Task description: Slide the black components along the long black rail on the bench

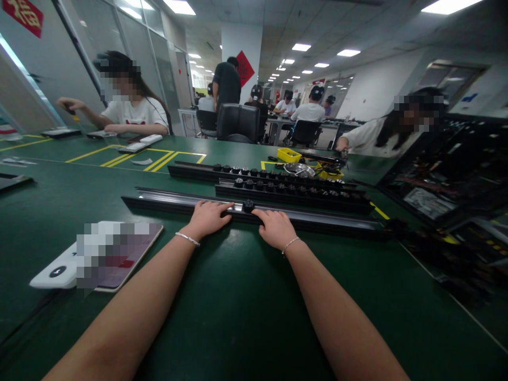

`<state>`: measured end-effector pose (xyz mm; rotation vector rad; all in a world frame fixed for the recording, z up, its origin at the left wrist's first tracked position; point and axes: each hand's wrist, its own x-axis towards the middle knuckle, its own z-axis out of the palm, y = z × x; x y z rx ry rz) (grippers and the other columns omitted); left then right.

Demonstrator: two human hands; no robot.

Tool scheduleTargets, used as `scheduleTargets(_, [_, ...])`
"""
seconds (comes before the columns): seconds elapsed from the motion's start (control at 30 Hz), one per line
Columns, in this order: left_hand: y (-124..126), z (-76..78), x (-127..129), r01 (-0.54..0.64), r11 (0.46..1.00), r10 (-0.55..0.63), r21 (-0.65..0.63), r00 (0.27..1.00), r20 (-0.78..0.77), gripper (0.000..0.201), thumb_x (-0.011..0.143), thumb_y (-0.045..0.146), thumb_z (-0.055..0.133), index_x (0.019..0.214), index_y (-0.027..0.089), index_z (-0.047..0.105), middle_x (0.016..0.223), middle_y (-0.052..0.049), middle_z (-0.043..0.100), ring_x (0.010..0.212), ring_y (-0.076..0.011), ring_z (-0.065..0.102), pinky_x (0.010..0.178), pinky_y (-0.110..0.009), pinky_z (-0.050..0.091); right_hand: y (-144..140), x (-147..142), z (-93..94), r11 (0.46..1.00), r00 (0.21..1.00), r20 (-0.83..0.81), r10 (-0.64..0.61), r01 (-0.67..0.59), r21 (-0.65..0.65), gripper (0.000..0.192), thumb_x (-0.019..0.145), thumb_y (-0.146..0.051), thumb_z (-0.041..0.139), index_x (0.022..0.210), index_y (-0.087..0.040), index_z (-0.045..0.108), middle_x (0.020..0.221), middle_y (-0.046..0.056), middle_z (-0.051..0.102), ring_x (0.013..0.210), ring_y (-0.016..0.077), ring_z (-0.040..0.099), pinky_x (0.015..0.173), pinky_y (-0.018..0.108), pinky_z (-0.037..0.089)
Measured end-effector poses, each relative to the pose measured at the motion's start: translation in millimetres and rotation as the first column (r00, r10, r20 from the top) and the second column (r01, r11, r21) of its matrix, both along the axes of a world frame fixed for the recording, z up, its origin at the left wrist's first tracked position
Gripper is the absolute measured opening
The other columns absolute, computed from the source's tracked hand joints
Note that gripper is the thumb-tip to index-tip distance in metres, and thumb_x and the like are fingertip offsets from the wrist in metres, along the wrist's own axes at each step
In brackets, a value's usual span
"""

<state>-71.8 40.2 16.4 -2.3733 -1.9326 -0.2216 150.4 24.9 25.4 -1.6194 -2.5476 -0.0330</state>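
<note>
Dark green matte worktop (pixel 238 296) carrying long black metal rails (pixel 317 219), a white phone (pixel 59 270) left of the grip, yellow plastic tray (pixel 288 154) beyond.

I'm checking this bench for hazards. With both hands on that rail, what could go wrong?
The single black knob between the left hand and right hand might pinch fingertips if it slides along the near rail. The rail could get pushed into the rails behind. An elbow may knock the phone.

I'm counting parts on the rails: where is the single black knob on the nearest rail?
In the head view, the black knob sits mid-table on the nearest rail, between the left hand and right hand.
</note>
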Motion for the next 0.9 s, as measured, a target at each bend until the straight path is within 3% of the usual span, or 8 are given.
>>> scheduleTargets(0.5, [2.1, -0.3, -2.6, 0.025, 1.000, -0.025, -0.006, 1.000, 0.001, 0.052, 0.084, 0.054, 0.036, 0.133, 0.037, 0.043, 0.121, -0.003, 0.063, 0.114, -0.0251, 0.053, 0.099, -0.045, 0.028, -3.4, 16.5, 1.5, 0.999, 0.998, 0.046, -0.036, 0.038, -0.037, 0.058, 0.081, -0.023, 0.044, 0.137, -0.034, 0.038, 0.123, 0.006, 0.055, 0.113, 0.0224, 0.047, 0.100, 0.042, 0.023])
scheduleTargets(0.9, [1.4, -0.2, -2.4, 0.035, 0.999, -0.035, 0.003, 0.999, 0.000, 0.052, 0.085, 0.053, 0.036, 0.133, 0.036, 0.044, 0.120, -0.004, 0.063, 0.114, -0.0251, 0.053, 0.099, -0.046, 0.028, -8.3, 16.2, -6.9, 0.997, 0.999, 0.018, -0.047, 0.046, 0.059, 0.058, 0.079, -0.024, 0.047, 0.136, -0.033, 0.040, 0.124, 0.006, 0.054, 0.112, 0.0240, 0.045, 0.100, 0.041, 0.023])
